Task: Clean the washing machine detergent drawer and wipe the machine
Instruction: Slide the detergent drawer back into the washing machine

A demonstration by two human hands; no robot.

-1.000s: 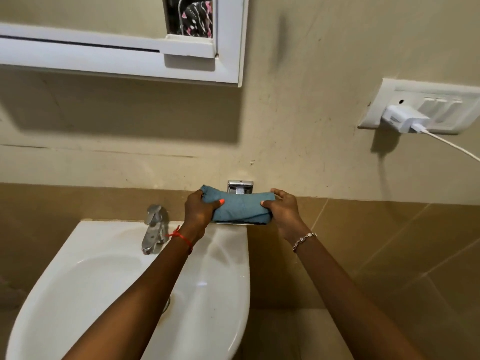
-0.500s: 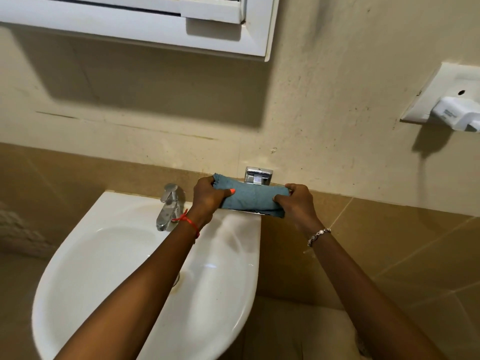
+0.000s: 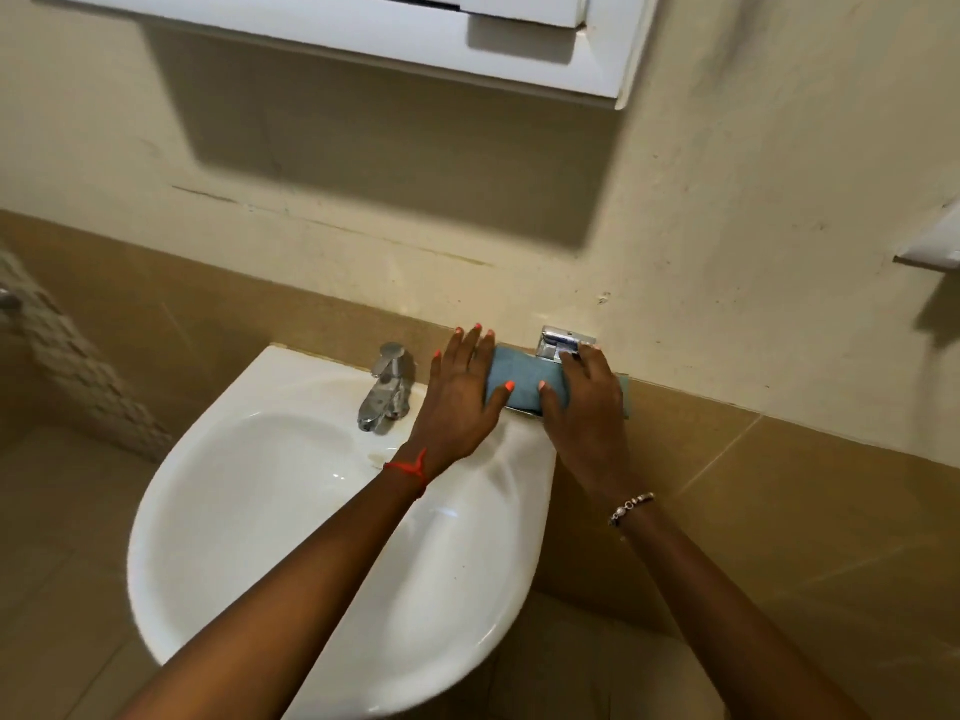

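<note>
half a second ago both hands were gripping the ends of the folded blue cloth (image 3: 523, 380) with curled fingers; now they have let go and flattened out on it. the left hand (image 3: 460, 402) lies with fingers straight and spread, thumb on the cloth's near edge. the right hand (image 3: 584, 405) rests flat across its other end, fingers reaching toward the chrome holder (image 3: 561, 341) on the wall. the cloth sits on that holder, just beside the back rim of the white sink (image 3: 249, 537) and to the right of the tap (image 3: 384, 394). it looks like the cloth is being put away and patted down, so the wiping is probably finished. neither the washing machine nor its drawer is in view.
</note>
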